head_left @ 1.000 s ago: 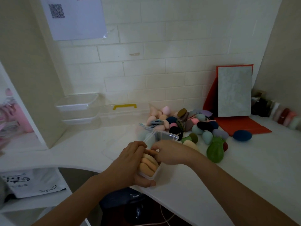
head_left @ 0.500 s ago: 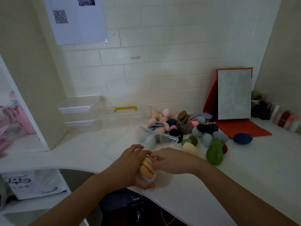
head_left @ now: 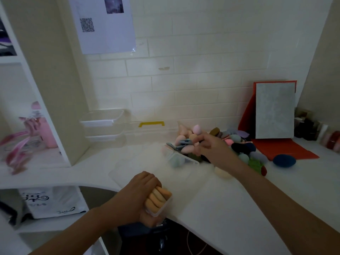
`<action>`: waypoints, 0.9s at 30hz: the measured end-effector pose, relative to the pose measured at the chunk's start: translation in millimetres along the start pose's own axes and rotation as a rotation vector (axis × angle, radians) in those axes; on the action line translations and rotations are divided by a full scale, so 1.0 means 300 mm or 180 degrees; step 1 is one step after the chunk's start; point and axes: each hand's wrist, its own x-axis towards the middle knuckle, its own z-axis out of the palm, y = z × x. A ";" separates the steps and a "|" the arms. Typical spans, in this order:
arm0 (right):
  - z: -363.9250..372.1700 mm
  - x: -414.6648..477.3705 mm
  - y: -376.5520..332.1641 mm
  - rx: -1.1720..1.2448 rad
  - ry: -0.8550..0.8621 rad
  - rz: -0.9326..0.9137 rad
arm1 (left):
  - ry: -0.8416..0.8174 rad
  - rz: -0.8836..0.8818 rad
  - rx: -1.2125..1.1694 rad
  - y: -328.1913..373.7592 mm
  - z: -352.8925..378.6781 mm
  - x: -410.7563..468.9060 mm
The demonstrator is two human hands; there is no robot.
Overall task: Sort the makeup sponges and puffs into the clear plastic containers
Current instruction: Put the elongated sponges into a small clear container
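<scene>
My left hand grips a small clear container packed with orange puffs, holding it at the counter's front edge. My right hand is stretched out over the pile of coloured sponges by the back wall. Its fingers are curled among pink sponges, and whether they hold one is hidden. A second small clear container lies open just left of that hand. A cream sponge lies under my right forearm.
Stacked empty clear tubs and a clear box with a yellow handle stand against the wall. A dark blue sponge lies apart beside a red mat. A grey board leans on the wall; bottles line the right edge.
My right hand has left the container of orange puffs and reached right and back to the sponge pile. My left hand has pulled the container closer to the counter's front edge.
</scene>
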 end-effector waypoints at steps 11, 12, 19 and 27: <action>0.168 0.277 0.039 -0.1682 -0.0750 -0.0275 | -0.0228 -0.0303 0.0151 -0.183 -0.064 -0.072; 0.187 0.298 0.039 -0.1802 -0.0884 -0.0336 | -0.0234 -0.0306 0.0206 -0.200 -0.067 -0.074; 0.238 0.396 0.034 -0.2741 -0.2033 -0.0258 | -0.0461 -0.0691 0.0478 -0.266 -0.133 -0.114; 0.264 0.437 0.044 -0.3277 -0.2342 -0.0257 | -0.0402 -0.0931 -0.0224 -0.248 -0.121 -0.096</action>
